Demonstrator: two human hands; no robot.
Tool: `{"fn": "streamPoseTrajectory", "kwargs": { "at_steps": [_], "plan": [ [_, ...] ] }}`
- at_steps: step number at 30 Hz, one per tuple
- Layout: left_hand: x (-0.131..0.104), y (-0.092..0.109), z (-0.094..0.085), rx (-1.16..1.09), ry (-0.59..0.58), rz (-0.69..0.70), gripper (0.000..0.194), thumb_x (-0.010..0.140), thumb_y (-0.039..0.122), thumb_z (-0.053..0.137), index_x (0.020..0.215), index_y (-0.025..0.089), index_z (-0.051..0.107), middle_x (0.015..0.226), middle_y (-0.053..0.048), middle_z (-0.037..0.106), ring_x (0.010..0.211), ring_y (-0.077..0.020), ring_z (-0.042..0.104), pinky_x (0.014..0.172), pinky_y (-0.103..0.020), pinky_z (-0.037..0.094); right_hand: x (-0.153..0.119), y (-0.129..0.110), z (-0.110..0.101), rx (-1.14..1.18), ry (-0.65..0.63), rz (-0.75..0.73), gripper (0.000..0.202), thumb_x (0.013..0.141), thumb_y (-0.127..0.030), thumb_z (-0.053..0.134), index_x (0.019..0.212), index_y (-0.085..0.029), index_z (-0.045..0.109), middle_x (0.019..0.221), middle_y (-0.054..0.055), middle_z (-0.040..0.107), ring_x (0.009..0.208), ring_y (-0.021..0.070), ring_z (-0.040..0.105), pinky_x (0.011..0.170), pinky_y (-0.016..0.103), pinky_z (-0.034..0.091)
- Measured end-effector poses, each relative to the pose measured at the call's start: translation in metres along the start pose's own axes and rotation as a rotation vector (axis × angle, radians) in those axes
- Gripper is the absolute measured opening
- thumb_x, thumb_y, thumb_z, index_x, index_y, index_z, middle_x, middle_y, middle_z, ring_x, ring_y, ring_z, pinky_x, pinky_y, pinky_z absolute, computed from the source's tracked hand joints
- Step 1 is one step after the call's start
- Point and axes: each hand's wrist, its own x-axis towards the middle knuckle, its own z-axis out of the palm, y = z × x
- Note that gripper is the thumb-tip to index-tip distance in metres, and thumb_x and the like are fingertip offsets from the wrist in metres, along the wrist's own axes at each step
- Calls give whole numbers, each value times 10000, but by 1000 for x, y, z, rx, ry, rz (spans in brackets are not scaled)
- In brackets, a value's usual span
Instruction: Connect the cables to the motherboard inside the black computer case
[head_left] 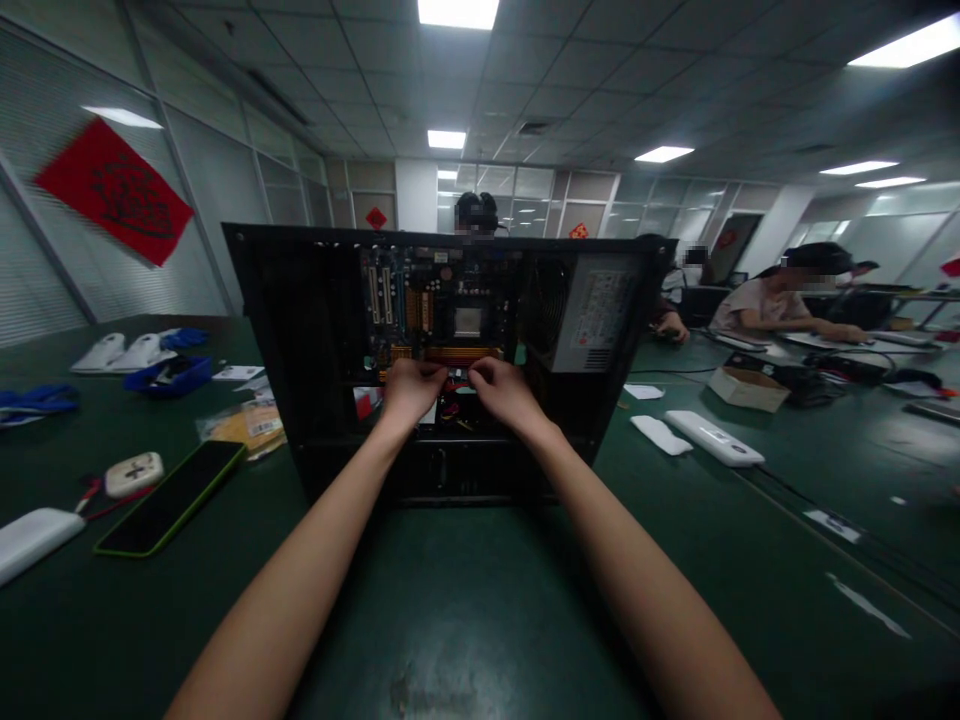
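Observation:
An open black computer case (375, 458) stands on the green table in front of me. Inside it are a motherboard (491, 285) with white and orange slots, a square metallic processor area (468, 321), and a power supply (598, 310) at upper right. My left hand (411, 392) and my right hand (507, 392) both reach into the case at the board's lower edge, just below the orange memory slots (465, 354). The fingers of each hand are bent and pinched together. What they hold, if anything, is too small and hidden to name. Thin coloured wires (450, 408) show between the hands.
At left lie a phone (172, 500), an earbud case (133, 475), a plastic bag (244, 428) and a blue tray (169, 376). A white power bank (712, 438) with a cable and a cardboard box (748, 388) are at right. Other people (772, 300) sit beyond.

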Motion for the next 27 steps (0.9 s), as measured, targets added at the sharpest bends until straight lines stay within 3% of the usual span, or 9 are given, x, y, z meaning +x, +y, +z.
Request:
{"fn": "streamPoseTrajectory", "kwargs": {
  "at_steps": [12,17,27],
  "plan": [
    [8,-9,10,246,-151,5,274,902,276,567,1011,165,792,1003,-105,768,981,-233,708,804,-254,488,-4,-3,-1,-139,-201,67,188,911,-169,618,1047,-151,747,1085,80,737,1039,186,675,883,217,471],
    [9,-9,13,246,-244,13,306,873,164,541,1055,201,784,1038,-66,767,994,-204,701,794,-224,481,-2,7,1,-189,-233,45,228,940,-180,600,1129,-130,717,1135,99,720,1090,194,656,930,234,455],
    [14,-13,18,220,-221,16,260,877,217,609,1071,197,781,1050,-63,765,1018,-207,692,867,-231,490,-1,7,-1,-279,-221,78,225,967,-224,590,1102,-107,728,1103,132,722,1051,209,665,872,235,456]
  ]
}}
